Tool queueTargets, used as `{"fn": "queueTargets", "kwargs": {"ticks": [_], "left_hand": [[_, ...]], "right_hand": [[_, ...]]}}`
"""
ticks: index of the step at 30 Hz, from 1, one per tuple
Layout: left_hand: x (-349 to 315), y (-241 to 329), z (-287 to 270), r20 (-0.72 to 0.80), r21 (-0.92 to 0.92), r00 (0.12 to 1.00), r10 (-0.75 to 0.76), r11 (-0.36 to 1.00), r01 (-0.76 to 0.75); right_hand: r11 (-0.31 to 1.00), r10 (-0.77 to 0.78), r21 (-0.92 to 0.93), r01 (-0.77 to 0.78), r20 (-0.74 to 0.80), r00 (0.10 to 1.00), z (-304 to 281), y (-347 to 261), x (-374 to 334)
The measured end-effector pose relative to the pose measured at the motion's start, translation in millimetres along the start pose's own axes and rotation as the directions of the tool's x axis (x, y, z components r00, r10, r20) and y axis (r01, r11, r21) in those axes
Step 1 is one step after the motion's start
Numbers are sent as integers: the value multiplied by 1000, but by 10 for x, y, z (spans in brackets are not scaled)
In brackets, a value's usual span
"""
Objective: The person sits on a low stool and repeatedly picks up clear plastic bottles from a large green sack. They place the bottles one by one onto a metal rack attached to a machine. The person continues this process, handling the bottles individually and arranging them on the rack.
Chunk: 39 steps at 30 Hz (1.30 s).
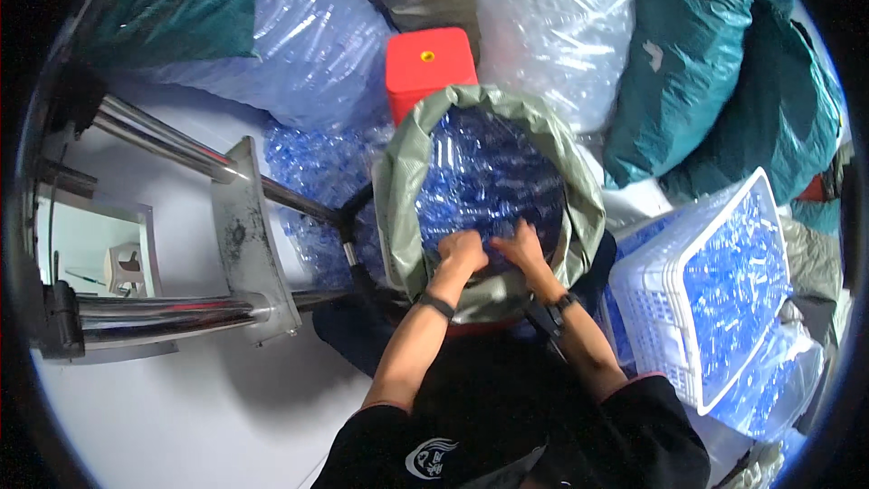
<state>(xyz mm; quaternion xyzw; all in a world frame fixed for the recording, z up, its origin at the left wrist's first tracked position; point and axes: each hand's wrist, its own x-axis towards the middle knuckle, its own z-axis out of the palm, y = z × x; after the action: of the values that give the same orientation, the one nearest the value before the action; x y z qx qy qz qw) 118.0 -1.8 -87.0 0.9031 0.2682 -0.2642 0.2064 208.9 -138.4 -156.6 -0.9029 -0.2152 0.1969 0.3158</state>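
Observation:
In front of me stands a wide-mouthed olive-green sack (pixel 403 177), its rim folded outward. Inside it lies a heap of small translucent blue plastic pieces (pixel 484 172), too small to tell their exact kind. My left hand (pixel 463 252) is closed at the near side of the heap, and whatever its fingers hold is hidden. Just to its right, my right hand (pixel 523 248) reaches over the same pieces with thumb and fingers apart; nothing shows between them. Both wrists wear dark bands.
A red stool (pixel 430 68) stands behind the sack. At right, a white plastic basket (pixel 665 308) tilts, full of blue pieces. Loose blue pieces (pixel 317 167) lie left, beside a metal tube frame (pixel 240 240). Stuffed clear bags (pixel 557 27) and green sacks (pixel 683 63) line the back.

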Motion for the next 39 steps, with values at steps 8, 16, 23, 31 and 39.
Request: {"fn": "queueTargets", "kwargs": {"ticks": [8,16,23,31,39], "left_hand": [[-1417,-524,-2161,-857,-385,516,-17,687,-616],[-2136,-541,-3962,-995,-104,89,-55,482,-870],[-2015,-846,-3632,-984,-68,28,-174,226,-972],[-1727,-1001,-1892,-717,-656,644,-266,-57,-753],[-969,-1093,-418,-544,-740,838,-43,495,-455]], "right_hand": [[439,-303,875,205,-70,950,-1464,-1637,227],[18,-604,774,632,-495,624,-2236,-4364,256],[-1,-636,423,906,-699,326,-1930,-5130,175],[-363,-910,504,784,-374,-181,-1323,-5436,-586],[292,-893,562,774,-128,430,-1038,-3091,199]]}}
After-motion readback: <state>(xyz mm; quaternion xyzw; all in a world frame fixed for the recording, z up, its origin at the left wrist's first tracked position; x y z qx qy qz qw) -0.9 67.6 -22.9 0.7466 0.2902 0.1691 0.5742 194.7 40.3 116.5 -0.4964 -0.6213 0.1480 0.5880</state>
